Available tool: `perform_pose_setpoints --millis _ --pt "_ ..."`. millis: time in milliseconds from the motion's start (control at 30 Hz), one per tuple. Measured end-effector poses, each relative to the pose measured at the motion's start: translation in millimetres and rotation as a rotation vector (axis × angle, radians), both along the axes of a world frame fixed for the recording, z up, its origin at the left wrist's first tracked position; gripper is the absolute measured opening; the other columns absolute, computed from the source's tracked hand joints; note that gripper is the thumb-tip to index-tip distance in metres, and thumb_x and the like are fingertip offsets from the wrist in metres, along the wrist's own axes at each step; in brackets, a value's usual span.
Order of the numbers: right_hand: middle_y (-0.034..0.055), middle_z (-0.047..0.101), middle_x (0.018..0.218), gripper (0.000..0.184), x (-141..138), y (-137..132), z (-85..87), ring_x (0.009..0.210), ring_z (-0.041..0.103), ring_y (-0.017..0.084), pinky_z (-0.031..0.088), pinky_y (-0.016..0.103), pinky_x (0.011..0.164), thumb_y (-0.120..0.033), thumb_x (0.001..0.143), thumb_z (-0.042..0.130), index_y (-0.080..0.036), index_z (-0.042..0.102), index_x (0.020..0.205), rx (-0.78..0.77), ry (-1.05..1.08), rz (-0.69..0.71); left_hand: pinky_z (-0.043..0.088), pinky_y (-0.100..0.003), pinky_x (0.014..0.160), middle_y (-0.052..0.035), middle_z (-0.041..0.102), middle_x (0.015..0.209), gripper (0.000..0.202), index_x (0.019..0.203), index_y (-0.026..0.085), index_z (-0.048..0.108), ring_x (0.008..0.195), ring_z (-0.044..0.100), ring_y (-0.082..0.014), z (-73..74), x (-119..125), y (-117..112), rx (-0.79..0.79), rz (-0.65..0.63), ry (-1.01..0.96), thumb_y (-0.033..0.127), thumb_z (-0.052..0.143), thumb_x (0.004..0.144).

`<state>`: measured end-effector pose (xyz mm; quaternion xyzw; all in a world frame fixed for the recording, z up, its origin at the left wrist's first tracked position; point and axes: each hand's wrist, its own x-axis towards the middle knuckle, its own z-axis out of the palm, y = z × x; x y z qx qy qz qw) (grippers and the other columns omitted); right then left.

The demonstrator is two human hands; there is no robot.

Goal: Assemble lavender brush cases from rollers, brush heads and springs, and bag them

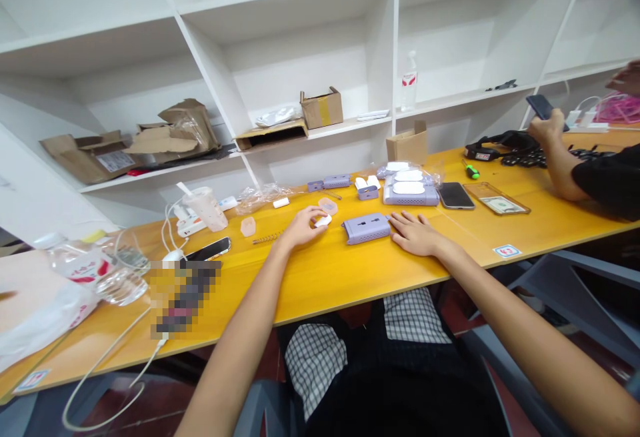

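Note:
My left hand [302, 227] rests on the table with its fingers curled round a small white plastic piece [323, 221]. Just beyond those fingers lies a translucent pinkish cup-like piece [328, 206]; a similar one [248, 226] sits further left, near a coil spring [266, 238]. Between my hands is a lavender plastic housing [367, 229] with two dark keyhole slots in its upper face. My right hand [415, 233] lies flat with fingers spread, its fingertips at the housing's right end. Whether they press on it, I cannot tell.
Behind the housing stand several lavender housings with white tops [411, 195]. A phone [456, 195], a brown case holding a banknote [497, 199] and a green screwdriver [471, 171] lie rightward. Left are a plastic cup [207, 209] and a bottle [80, 260]. A co-worker's hand [547, 127] holds a phone.

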<state>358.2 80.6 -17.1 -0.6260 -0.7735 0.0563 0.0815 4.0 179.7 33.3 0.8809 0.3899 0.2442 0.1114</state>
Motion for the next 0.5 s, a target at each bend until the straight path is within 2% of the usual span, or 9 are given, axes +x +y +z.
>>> perform_pose_setpoints --millis 100,233,300,400,500 --pt "0.0150 0.035 0.171 0.074 0 -2 2.3 0.158 0.029 0.042 0.022 0.071 0.124 -0.045 0.099 0.038 -0.017 0.029 0.167 0.057 0.067 -0.010 0.057 -0.036 0.085 -0.0108 0.066 0.132 0.038 0.124 0.020 0.074 0.079 0.064 -0.0156 4.3 11 -8 -0.057 -0.049 -0.090 0.036 0.067 0.090" --pt "0.0147 0.031 0.173 0.092 -2 -9 9.5 0.156 0.033 0.041 0.027 0.068 0.122 -0.041 0.092 0.054 -0.023 0.011 0.171 0.176 0.221 0.038 0.058 -0.035 0.081 -0.0094 0.064 0.135 0.051 0.129 0.023 0.071 0.078 0.063 -0.0144 -0.8 20 -14 -0.193 -0.113 -0.044 0.035 0.076 0.080" --pt "0.0112 0.026 0.175 0.090 -5 -12 12.7 0.158 0.029 0.040 0.026 0.067 0.122 -0.044 0.091 0.057 -0.028 0.016 0.170 0.181 0.252 0.092 0.059 -0.034 0.078 -0.0099 0.059 0.143 0.055 0.131 0.025 0.070 0.077 0.063 -0.0136 -5.4 22 -15 -0.253 -0.131 -0.032 0.032 0.077 0.077" --pt "0.0084 0.026 0.175 0.077 -10 -14 14.8 0.158 0.027 0.042 0.024 0.071 0.121 -0.052 0.093 0.058 -0.034 0.034 0.164 0.139 0.226 0.129 0.058 -0.034 0.079 -0.0113 0.049 0.155 0.048 0.124 0.023 0.072 0.076 0.064 -0.0121 -8.8 20 -15 -0.267 -0.120 -0.049 0.027 0.072 0.077" --pt "0.0094 0.034 0.172 0.067 -12 -12 14.9 0.156 0.032 0.042 0.027 0.069 0.120 -0.056 0.092 0.061 -0.032 0.049 0.154 0.155 0.236 0.123 0.057 -0.032 0.075 -0.0116 0.061 0.143 0.048 0.126 0.021 0.072 0.073 0.064 -0.0123 -7.6 17 -13 -0.298 -0.082 -0.043 0.026 0.069 0.078"
